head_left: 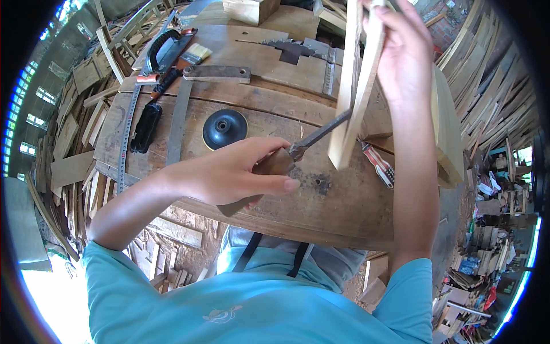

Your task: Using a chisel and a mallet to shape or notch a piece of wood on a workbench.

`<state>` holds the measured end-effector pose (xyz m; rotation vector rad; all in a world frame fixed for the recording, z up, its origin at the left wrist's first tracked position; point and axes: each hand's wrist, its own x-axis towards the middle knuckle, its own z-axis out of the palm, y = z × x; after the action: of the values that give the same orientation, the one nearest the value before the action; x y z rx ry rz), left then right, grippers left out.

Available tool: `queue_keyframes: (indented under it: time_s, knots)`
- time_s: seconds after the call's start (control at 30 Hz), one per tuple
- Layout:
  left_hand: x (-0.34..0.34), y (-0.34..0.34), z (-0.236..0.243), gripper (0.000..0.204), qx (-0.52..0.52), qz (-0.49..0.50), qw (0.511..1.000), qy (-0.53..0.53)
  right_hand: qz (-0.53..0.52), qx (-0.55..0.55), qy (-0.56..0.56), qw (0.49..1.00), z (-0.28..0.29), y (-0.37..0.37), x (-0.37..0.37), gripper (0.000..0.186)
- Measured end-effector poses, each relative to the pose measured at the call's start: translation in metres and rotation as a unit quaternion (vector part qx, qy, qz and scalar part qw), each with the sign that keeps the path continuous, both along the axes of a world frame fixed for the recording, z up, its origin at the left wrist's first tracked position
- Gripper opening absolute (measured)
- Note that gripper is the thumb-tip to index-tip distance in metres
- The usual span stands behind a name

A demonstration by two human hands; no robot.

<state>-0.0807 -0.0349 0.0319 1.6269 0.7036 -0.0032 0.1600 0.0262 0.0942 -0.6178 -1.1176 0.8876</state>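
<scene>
My left hand [232, 172] is closed round the wooden handle of a chisel [312, 139]. Its metal blade runs up and right and meets the side of a pale wooden piece [358, 94]. That piece stands upright on the worn wooden workbench [269, 109]. My right hand [404, 49] grips its upper part from the right and holds it steady.
A black rubber disc [225, 128], a black hand tool [145, 127], a steel ruler [127, 140], a metal square [182, 109], a brush [195, 53] and a red-and-white handled tool [378, 164] lie on the bench. Stacked planks fill the right side; offcuts litter the left.
</scene>
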Motion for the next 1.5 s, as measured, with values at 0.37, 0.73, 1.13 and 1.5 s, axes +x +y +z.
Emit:
queue_keyframes:
  time_s: [0.37, 0.73, 1.13, 1.5]
  knots:
    - [0.026, -0.025, -0.039, 0.051, -0.057, 0.154, 0.972, -0.166, -0.014, 0.018, 0.108, 0.994, 0.02, 0.008, 0.03, 0.021]
    - [0.034, -0.021, -0.032, 0.07, 0.215, 0.289, 0.91, -0.206, -0.058, 0.077, -0.061, 0.993, 0.008, 0.016, 0.019, 0.044]
    - [0.091, 0.105, 0.119, 0.034, 0.278, 0.132, 0.84, -0.447, -0.013, 0.014, -0.028, 0.999, 0.018, 0.013, -0.008, 0.059]
    - [0.106, 0.115, 0.098, 0.04, 0.218, 0.187, 0.834, -0.472, -0.037, -0.032, -0.013, 0.999, 0.018, 0.018, -0.006, 0.056]
